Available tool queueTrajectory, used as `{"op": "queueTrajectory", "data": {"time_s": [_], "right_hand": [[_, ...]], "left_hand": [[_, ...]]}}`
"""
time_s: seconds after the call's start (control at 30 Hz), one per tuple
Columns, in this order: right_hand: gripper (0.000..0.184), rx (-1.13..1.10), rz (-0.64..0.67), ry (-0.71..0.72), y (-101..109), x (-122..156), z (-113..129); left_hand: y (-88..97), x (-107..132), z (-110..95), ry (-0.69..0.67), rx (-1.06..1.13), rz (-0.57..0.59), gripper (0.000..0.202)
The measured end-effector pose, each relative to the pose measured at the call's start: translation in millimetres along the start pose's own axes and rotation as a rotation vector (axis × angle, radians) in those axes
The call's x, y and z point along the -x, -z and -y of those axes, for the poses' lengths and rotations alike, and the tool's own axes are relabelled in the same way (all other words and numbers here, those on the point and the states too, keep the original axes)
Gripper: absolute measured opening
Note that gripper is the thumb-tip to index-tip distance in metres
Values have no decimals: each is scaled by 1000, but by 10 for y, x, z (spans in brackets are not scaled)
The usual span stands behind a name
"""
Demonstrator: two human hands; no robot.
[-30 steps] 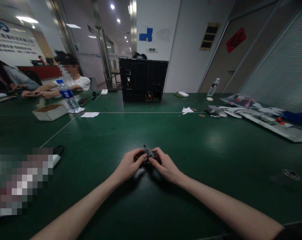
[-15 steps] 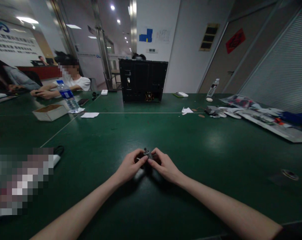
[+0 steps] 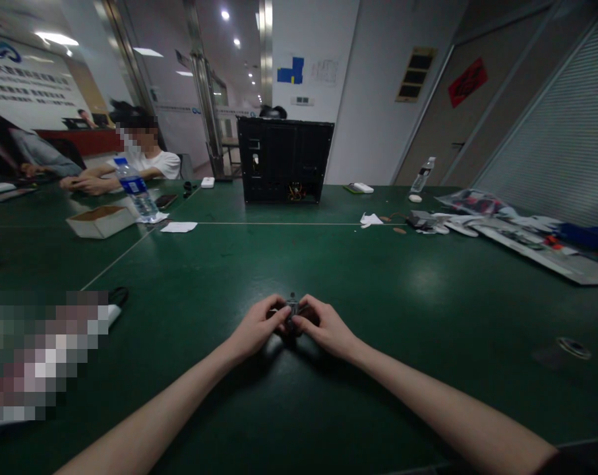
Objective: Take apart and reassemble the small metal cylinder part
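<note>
Between my hands, low over the green table [image 3: 358, 270], is a small dark grey mechanical part [image 3: 292, 306] with a short knob at its top; its exact kind is too small to tell. My left hand [image 3: 260, 324] grips it from the left, thumb and fingertips closed on its side. From the right, my right hand [image 3: 329, 328] pinches it with thumb and curled fingers. The fingertips hide most of its lower half, and a dark shadow falls beneath.
A black computer case [image 3: 286, 158] stands at the far side. On the left are a water bottle [image 3: 138, 192], an open box [image 3: 102, 221] and a seated person [image 3: 150, 161]. A dark cylinder [image 3: 566, 353] stands on the right, with papers and parts [image 3: 521, 231] beyond.
The small part has turned in my fingers: its round face showed before, and now its side with the knob upright faces me. Both hands stay in nearly the same place.
</note>
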State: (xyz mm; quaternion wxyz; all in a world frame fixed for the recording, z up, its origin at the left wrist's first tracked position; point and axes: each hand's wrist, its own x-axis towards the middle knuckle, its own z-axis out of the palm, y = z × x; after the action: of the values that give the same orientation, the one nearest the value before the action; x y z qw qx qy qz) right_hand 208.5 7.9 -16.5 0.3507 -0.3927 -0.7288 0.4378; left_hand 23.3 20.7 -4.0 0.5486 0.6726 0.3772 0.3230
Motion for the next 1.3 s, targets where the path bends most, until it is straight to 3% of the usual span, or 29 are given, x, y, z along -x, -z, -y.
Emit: {"op": "queueTrajectory", "data": {"time_s": [0.23, 0.4, 0.67, 0.9, 1.3], "right_hand": [[19, 64, 3, -4, -4, 3, 70], [30, 187, -21, 31, -27, 2, 41], [22, 174, 89, 67, 17, -5, 106], [29, 198, 56, 88, 17, -8, 92], [34, -37, 110, 43, -1, 17, -39]], "left_hand": [[-1, 17, 89, 149, 377, 31, 28], [-3, 30, 93, 202, 309, 48, 31], [24, 39, 90, 216, 288, 72, 33], [28, 37, 77, 182, 203, 47, 31], [-5, 23, -2, 138, 164, 113, 29]]}}
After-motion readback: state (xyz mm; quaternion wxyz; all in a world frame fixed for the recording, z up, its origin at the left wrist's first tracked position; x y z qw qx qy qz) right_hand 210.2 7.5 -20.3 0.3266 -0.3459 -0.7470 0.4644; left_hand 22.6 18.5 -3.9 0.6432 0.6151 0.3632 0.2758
